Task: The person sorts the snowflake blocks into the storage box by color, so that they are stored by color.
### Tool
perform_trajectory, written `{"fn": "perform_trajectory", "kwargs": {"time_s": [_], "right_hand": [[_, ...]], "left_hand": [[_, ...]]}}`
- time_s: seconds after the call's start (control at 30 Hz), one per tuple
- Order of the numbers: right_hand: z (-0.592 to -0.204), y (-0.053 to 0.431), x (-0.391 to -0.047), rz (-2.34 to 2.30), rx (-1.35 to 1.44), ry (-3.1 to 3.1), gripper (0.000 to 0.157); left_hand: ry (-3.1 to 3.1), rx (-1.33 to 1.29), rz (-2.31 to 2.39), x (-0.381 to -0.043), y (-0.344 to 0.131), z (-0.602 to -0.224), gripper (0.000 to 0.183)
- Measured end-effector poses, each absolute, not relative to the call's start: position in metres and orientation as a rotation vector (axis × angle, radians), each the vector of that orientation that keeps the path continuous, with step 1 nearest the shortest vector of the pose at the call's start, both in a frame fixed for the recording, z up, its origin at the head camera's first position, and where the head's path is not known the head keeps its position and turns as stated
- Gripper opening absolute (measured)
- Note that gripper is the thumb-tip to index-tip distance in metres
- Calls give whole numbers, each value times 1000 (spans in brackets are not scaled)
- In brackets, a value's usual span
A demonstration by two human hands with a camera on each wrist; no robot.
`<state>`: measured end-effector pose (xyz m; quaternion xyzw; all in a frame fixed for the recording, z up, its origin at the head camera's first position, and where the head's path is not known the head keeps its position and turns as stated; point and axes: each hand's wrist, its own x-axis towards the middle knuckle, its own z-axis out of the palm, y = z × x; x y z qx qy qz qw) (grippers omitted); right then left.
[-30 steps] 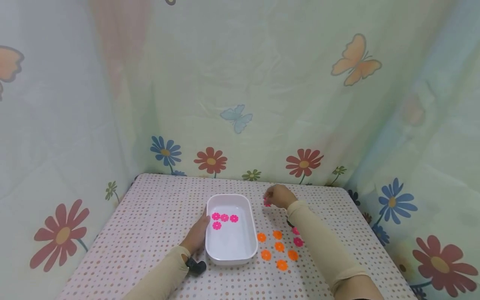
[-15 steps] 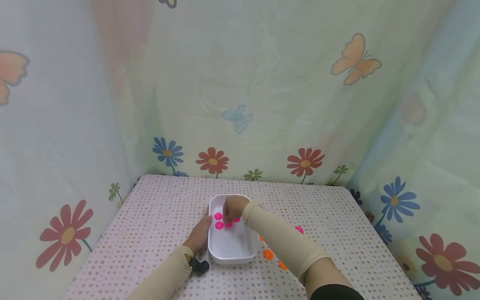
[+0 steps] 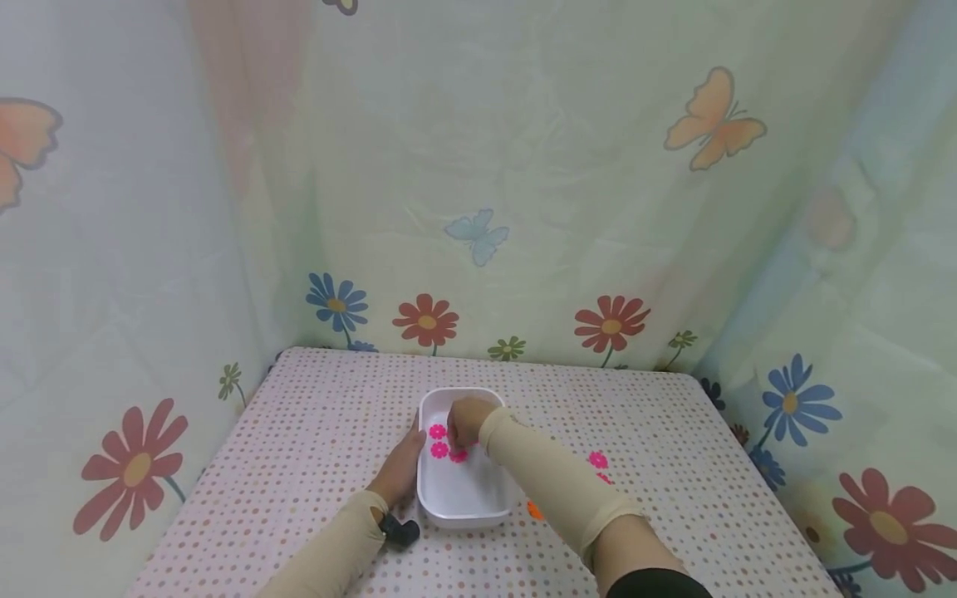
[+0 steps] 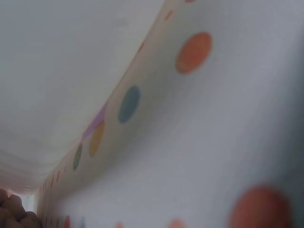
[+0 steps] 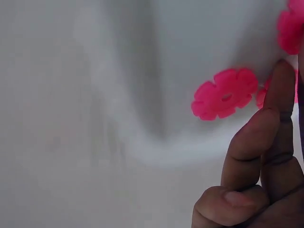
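Note:
A white rectangular tray sits mid-table with several pink flower-shaped plastic discs lying in its far half. My left hand grips its left side, thumb at the rim. Inside, my right hand is bent down over the discs, hiding some of them. In the right wrist view, my index fingertip meets pink discs at the right edge, and the other fingers are curled. One slotted disc lies flat beside them. The thumb is mostly out of that view.
Right of the tray, loose pink discs and an orange disc lie on the dotted tablecloth, partly covered by my right forearm. A patterned curtain surrounds the table's back and sides.
My right hand has come from the table right of the tray, with a pink disc, into the tray among the others. The left hand has kept its place at the tray's side.

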<state>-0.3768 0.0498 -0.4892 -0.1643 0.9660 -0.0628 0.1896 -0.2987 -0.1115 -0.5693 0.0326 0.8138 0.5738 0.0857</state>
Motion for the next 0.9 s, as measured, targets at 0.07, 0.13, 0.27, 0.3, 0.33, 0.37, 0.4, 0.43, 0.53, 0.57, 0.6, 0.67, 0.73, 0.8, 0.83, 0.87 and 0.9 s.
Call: {"fn": "perform_trajectory", "kwargs": {"time_s": [0.07, 0.13, 0.27, 0.3, 0.33, 0.37, 0.4, 0.43, 0.53, 0.57, 0.6, 0.67, 0.73, 0.8, 0.83, 0.87, 0.9], "right_hand": [[-480, 55, -378, -224, -472, 2724, 19], [-463, 66, -381, -301, -475, 2729, 18], [-419, 113, -385, -460, -474, 2734, 14], [-413, 130, -385, -473, -450, 2742, 13], [-410, 149, -385, -461, -434, 2754, 11], [-409, 169, -384, -445, -405, 2762, 10], [-411, 189, -382, -415, -370, 2771, 10], [-416, 208, -380, -376, -335, 2778, 13], [-436, 257, -370, -250, -229, 2769, 19], [-444, 269, -366, -226, -205, 2761, 19], [-451, 280, -362, -214, -176, 2754, 19], [-466, 294, -357, -226, -129, 2742, 18], [-479, 303, -352, -254, -111, 2743, 19], [-489, 307, -350, -283, -88, 2749, 21], [-494, 308, -349, -296, -82, 2754, 22], [-498, 308, -348, -303, -76, 2759, 23], [-501, 308, -348, -304, -74, 2765, 24]], "left_hand": [[2421, 105, 1710, -297, -110, -570, 61], [2429, 121, 1712, -296, -110, -570, 61], [2458, 142, 1712, -296, -111, -568, 61], [2470, 143, 1708, -297, -111, -567, 60], [2480, 145, 1699, -297, -112, -567, 60], [2483, 143, 1692, -297, -112, -566, 60], [2487, 138, 1680, -297, -112, -566, 60], [2488, 123, 1673, -298, -113, -565, 60], [2485, 113, 1667, -299, -114, -565, 60], [2480, 109, 1668, -299, -114, -565, 61], [2476, 108, 1671, -299, -114, -566, 61], [2467, 113, 1684, -299, -115, -566, 61], [2460, 110, 1687, -298, -114, -566, 62], [2457, 102, 1680, -298, -114, -565, 61], [2459, 101, 1675, -298, -113, -565, 62], [2458, 95, 1668, -298, -112, -565, 61], [2462, 94, 1661, -298, -112, -565, 61]]}}
